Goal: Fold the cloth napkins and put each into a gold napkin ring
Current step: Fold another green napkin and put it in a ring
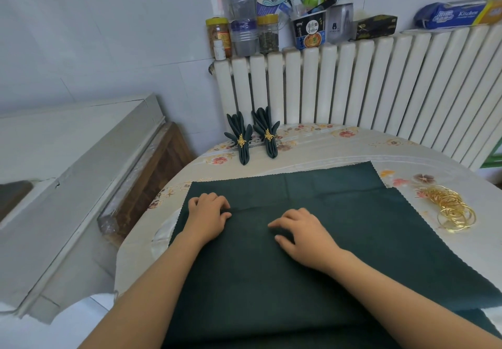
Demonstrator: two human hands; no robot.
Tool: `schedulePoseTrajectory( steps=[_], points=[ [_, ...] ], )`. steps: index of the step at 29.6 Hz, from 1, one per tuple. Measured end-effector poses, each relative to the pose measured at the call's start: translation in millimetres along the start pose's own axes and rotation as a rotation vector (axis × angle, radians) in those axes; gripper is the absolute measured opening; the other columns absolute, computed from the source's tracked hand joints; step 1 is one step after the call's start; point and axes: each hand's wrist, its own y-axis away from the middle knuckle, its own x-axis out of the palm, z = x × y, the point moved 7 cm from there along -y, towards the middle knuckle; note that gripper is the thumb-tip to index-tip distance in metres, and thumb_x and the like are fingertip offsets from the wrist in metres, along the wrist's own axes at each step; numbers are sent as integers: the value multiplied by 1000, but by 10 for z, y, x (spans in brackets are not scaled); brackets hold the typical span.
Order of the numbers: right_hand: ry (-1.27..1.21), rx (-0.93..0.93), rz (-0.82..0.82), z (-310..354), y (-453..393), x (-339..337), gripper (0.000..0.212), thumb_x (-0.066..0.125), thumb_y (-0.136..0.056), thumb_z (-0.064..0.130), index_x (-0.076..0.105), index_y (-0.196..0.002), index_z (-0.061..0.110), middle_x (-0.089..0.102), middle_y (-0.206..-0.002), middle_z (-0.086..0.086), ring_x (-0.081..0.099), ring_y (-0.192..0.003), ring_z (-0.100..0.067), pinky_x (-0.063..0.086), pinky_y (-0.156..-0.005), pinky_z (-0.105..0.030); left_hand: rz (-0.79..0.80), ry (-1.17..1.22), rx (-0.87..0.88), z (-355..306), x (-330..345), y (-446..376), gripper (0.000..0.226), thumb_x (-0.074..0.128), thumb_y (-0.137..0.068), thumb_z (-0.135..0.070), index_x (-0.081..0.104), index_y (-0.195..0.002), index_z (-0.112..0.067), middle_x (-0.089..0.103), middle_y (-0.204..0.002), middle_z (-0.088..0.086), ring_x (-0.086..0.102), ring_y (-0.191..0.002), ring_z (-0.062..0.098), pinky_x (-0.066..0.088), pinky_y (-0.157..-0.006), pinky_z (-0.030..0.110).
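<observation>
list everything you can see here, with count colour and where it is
flat napkins: at least two, dark green, overlapping at table centre
finished napkins: two, dark green, each in a gold ring, far table edge by the radiator
loose napkin rings: a pile, gold, right on the table
tablecloth: one, pale floral, over the table
radiator: one, white, behind the table
jars and bottles: several, on the radiator's left end
noodle cup: one, holding pens and a green frog
wrap box: one, blue and yellow, radiator's right end
left hand: fingers curled, pinching a napkin crease
right hand: fingers curled on the napkin
</observation>
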Motion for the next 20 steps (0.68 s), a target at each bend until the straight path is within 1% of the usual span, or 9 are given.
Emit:
schedulePoseTrajectory(
  steps=[4,7,9,12,13,15,17,18,20],
  points=[
    [35,46,-20,25,91,108,39,36,-93,49,48,-129,41,44,-123,12,36,-115,-14,24,-95,-26,79,-81,-24,68,14,21,22,47,-96,-41,53,-107,-23,49,-112,-3,44,-112,20,26,-102,34],
    [81,51,-11,25,90,116,37,35,-95,47,46,-130,42,42,-125,13,34,-116,-14,23,-96,-26,105,-79,-15,109,-114,70,14,51,-92,-35,46,-97,-23,54,-96,-5,52,-97,19,28,-98,34],
    [87,60,-6,32,86,108,37,36,-96,46,45,-131,41,41,-126,13,34,-117,-14,24,-98,-27,143,-95,-30,175,-233,132,16,53,-87,-26,41,-98,-23,57,-90,-5,54,-90,19,28,-96,35],
    [105,85,25,60,95,93,38,36,-96,45,44,-133,40,41,-129,11,34,-120,-15,24,-98,-29,140,-68,-95,324,-446,282,29,57,-87,-22,44,-113,-25,61,-110,-2,56,-104,21,33,-98,37],
    [115,100,54,67,95,105,39,35,-97,44,43,-134,39,41,-131,11,33,-121,-16,24,-99,-29,124,-34,-102,332,-509,336,32,61,-87,-24,46,-115,-25,60,-115,-2,55,-107,21,39,-96,36],
    [120,108,91,120,111,115,41,37,-97,41,39,-137,36,41,-133,9,33,-123,-17,25,-101,-30,118,41,-73,231,-601,488,31,67,-85,-27,52,-112,-25,61,-117,-3,56,-107,20,46,-89,34],
    [-10,112,29,225,163,44,43,41,-97,35,37,-139,33,49,-128,7,41,-119,-16,30,-99,-30,117,64,-16,30,-652,670,25,68,-84,-30,58,-106,-24,64,-110,-4,57,-104,18,47,-86,33],
    [-154,126,-17,281,204,-3,43,43,-97,31,37,-139,33,56,-120,6,48,-111,-14,35,-95,-28,114,64,20,-87,-652,752,22,67,-85,-33,60,-103,-24,65,-106,-5,57,-102,18,47,-85,32],
    [-481,150,-57,424,286,-64,38,43,-98,29,40,-135,40,63,-99,6,60,-87,-8,45,-80,-24,80,73,83,-314,-653,916,21,66,-85,-37,63,-102,-25,67,-102,-6,58,-101,16,46,-85,31]
  ],
)
